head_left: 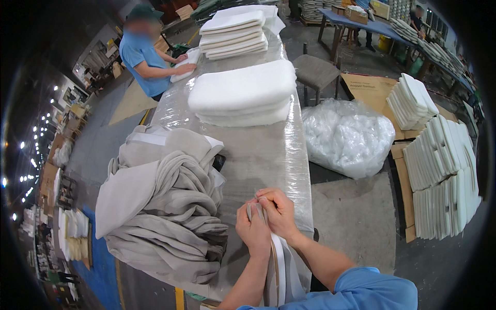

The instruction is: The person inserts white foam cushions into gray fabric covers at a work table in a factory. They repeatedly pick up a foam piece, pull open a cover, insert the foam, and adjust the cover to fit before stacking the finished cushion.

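Over the near end of the table (256, 150), I logged a grey fabric piece (279, 261) with white strips along it, gathered upright between both hands and trailing down toward the wearer's body. The step in hand looked to me like gripping and working its top edge; I judged that the next move called for keeping both pinches firm and the layers lined up. The left hand (252, 231) had its fingers closed on the fold, thumb pressed against the cloth. The right hand (277, 207) curled in from the other side, fingers bent nearly shut at the same top edge, the tips almost meeting the left's; I could not tell exactly which layer each fingertip had. On the table's left side, near end, I noted a heaped grey fabric pile (170, 206). Across the table's middle lay thick white padding (243, 93), with a taller white stack (232, 33) at its far end. By the table's far left edge a co-worker (145, 59) had both hands on a white folded piece (184, 68). Off the table's right edge I saw a clear plastic bundle (346, 137) and, beyond it, stacked white pads (439, 178).
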{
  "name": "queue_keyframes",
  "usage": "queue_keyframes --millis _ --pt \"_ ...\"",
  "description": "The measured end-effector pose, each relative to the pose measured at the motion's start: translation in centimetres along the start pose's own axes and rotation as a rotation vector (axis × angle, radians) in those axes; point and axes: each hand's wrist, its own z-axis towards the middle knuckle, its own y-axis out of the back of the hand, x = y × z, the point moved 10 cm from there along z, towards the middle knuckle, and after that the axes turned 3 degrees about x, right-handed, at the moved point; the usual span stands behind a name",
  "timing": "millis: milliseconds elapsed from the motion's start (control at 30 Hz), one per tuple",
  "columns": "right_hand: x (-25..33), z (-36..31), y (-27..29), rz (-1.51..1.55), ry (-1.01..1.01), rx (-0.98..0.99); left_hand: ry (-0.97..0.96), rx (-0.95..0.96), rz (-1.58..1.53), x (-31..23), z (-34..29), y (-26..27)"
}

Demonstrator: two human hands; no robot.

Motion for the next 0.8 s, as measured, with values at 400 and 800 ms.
queue_keyframes --millis 400,800 --pt "1.2 -0.8 0.5 0.003 0.163 0.035 -0.213 0.05 -0.071 -1.4 -1.5 0.7" --pt "-7.1 6.3 0.6 0.431 -0.528 0.26 0.334 0.469 -1.036 7.1 5.8 -1.8"
